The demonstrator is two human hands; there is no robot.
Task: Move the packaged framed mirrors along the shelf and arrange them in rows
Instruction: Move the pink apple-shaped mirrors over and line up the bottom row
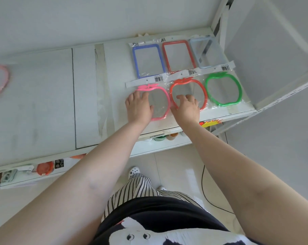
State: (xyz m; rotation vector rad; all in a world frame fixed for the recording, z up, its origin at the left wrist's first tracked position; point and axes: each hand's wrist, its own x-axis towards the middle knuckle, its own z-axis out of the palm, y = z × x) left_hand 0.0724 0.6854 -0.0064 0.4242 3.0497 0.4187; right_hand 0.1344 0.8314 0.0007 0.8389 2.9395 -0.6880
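Left hand (138, 105) seemingly flat on pink mirror (161, 103).

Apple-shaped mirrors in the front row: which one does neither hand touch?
The green apple-shaped mirror, at the right end. The left hand rests on the pink one, the right hand on the red.

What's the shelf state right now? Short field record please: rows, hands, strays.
back row: blue rectangular mirror, red rectangular mirror, pale blue rectangular mirror
front row: pink apple mirror, red apple mirror, green apple mirror
left hand: flat on pink apple mirror
right hand: fingers on red apple mirror
stray: pink frame at far left of shelf, blurred
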